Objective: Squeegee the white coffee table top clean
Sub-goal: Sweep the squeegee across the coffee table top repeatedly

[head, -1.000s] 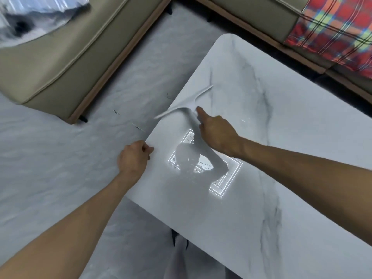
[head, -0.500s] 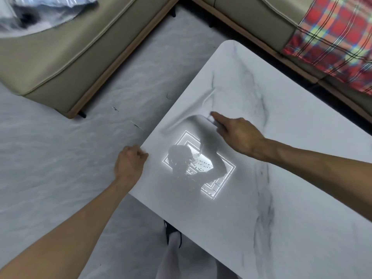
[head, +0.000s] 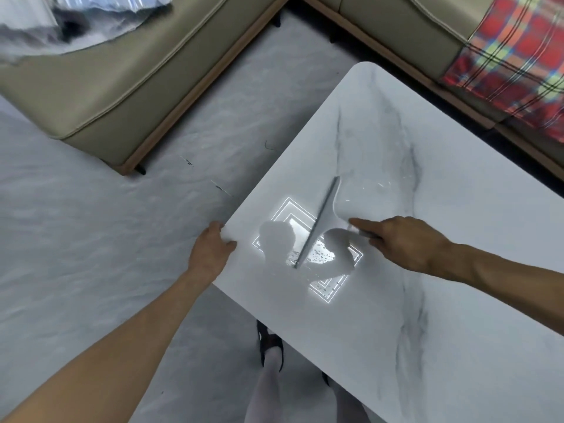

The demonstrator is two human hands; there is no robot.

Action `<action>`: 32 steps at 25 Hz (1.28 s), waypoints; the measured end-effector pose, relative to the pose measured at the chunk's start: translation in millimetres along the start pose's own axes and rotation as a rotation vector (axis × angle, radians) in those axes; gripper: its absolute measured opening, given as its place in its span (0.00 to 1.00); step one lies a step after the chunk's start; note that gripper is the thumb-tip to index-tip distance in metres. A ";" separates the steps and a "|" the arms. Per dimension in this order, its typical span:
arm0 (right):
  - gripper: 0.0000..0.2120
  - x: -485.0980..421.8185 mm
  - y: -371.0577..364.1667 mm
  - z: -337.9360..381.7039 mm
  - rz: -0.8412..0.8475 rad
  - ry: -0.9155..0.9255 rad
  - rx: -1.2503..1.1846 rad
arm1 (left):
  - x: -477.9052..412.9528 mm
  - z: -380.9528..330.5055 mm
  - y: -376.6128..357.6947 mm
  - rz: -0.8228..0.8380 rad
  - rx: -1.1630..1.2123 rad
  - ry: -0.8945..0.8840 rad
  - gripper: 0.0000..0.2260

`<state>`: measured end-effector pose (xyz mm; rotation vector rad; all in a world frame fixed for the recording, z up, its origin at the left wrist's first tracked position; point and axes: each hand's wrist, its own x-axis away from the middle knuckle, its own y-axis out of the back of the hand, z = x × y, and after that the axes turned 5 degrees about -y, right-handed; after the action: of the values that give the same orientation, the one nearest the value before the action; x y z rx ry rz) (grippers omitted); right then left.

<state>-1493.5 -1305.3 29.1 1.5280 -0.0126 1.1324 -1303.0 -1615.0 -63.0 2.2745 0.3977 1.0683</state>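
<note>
The white marble-look coffee table [head: 427, 315] fills the right half of the view, its top glossy and mirroring a square ceiling light. A white squeegee [head: 325, 215] lies blade-down on the top near the left corner, its blade running diagonally. My right hand [head: 403, 242] grips the squeegee's handle, index finger stretched along it. Small water droplets [head: 320, 256] sit just right of the blade's lower end. My left hand [head: 210, 248] holds the table's left corner edge, fingers curled over it.
A beige sofa [head: 122, 87] stands at upper left and another section [head: 396, 29] at the top right, with a red plaid blanket [head: 518, 53] on it. Grey floor [head: 91, 224] lies to the left. My leg and a dark sandal [head: 270, 346] show under the table's near edge.
My right hand has drawn the squeegee from the table's left edge inward and toward me, turning the blade steeper. My left hand stays on the corner edge.
</note>
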 end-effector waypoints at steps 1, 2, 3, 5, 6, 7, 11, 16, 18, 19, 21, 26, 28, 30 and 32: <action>0.24 -3.3 3.6 8.3 -0.032 0.013 -0.032 | 1.5 2.1 3.4 -0.075 -0.003 0.008 0.13; 0.24 -11.3 5.0 22.2 -0.068 0.041 -0.077 | 3.5 5.4 7.1 -0.146 -0.029 0.032 0.08; 0.24 -22.7 3.8 41.9 -0.091 0.080 -0.114 | 6.2 9.4 11.3 -0.203 -0.057 0.067 0.06; 0.25 -47.2 -9.4 94.0 -0.090 0.190 -0.136 | 11.9 22.0 19.7 -0.281 -0.082 0.131 0.08; 0.25 -56.8 -19.8 121.4 -0.078 0.245 -0.135 | 13.8 29.7 24.0 -0.300 -0.087 0.161 0.10; 0.25 -62.7 -31.2 145.0 -0.061 0.293 -0.131 | 15.1 37.8 27.8 -0.307 -0.099 0.187 0.12; 0.26 -63.5 -64.2 172.6 0.015 0.377 -0.071 | 18.7 59.9 33.9 -0.265 -0.146 0.260 0.21; 0.28 -30.3 -40.2 91.2 0.020 0.251 0.033 | 28.6 55.4 20.8 -0.169 0.059 0.108 0.09; 0.27 -13.8 -27.6 69.9 0.025 0.191 0.066 | 32.9 54.2 18.7 -0.175 0.109 0.119 0.07; 0.26 -10.0 -25.8 69.5 0.012 0.195 0.056 | 34.8 55.1 18.5 -0.191 0.113 0.132 0.07; 0.21 -13.0 -30.5 90.0 -0.010 0.263 -0.020 | 36.6 58.4 18.8 -0.231 0.074 0.156 0.04; 0.19 -39.0 -73.4 175.5 0.013 0.411 -0.065 | 41.9 62.1 18.6 -0.270 -0.059 0.129 0.16; 0.19 -38.5 -82.3 159.9 -0.007 0.383 -0.072 | 44.1 58.1 9.4 -0.250 -0.086 0.054 0.10; 0.19 -27.7 -81.8 116.9 -0.019 0.331 -0.079 | 47.4 47.9 -3.3 -0.171 -0.122 -0.017 0.16; 0.20 -9.4 -72.3 64.0 -0.041 0.261 -0.085 | 48.7 35.1 -17.4 -0.121 -0.156 -0.072 0.22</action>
<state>-1417.1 -1336.0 -22.3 1.2912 0.1457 1.2751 -1245.4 -1590.9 -62.5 2.1161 0.4020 0.9216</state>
